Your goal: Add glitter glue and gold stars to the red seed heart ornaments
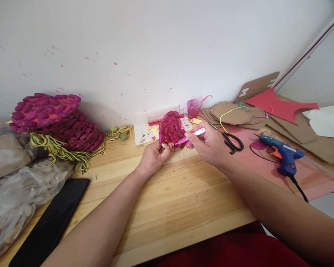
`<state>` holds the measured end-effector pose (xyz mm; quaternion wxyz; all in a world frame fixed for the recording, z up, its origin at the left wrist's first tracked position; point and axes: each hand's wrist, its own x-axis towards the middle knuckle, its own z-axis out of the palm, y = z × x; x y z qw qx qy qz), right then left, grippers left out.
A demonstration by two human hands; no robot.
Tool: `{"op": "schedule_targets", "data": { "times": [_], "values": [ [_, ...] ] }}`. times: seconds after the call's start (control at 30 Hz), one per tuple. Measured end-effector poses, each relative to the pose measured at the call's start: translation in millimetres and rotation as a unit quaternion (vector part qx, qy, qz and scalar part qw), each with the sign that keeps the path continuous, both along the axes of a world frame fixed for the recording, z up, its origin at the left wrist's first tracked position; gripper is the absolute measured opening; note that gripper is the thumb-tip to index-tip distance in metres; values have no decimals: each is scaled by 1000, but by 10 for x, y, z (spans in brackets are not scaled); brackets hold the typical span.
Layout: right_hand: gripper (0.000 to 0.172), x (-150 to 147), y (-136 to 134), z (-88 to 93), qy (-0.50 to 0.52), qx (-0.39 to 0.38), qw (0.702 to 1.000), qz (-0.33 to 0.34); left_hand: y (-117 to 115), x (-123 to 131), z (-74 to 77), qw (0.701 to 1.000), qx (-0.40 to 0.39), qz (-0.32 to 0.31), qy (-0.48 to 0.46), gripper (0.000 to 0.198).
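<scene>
My left hand [153, 159] is closed on the lower left edge of a disc [171, 128] covered in what look like peanut shells, tilted up to face me. Most of the shells are wet magenta; a few along the bottom edge are still pale. Between the thumb and fingers of my right hand [210, 142] is a slim paintbrush [192, 136], white at one end and pink toward the tip. Its tip touches the shells near the disc's lower edge. Behind the disc stands a clear cup [194, 108] of magenta paint with a pink stick leaning out.
Left: a stack of magenta shell discs [47, 111], yellow-green yarn [61, 150], plastic bags [13, 200] and a black phone [51, 222]. Right: scissors [233, 142], cardboard circles [231, 113], red paper [278, 104] and a blue glue gun [284, 152] with its cord. A white wall rises behind.
</scene>
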<state>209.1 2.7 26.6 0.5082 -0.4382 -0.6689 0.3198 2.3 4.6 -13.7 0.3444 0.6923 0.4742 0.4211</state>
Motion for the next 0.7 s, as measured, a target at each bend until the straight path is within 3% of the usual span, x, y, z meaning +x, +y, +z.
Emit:
{"op": "schedule_targets", "data": {
  "times": [0.7],
  "values": [
    [29,1,-12,-4,-37,42,998,-10,5,-11,-32,1000,7,-4,4,28]
  ]
}}
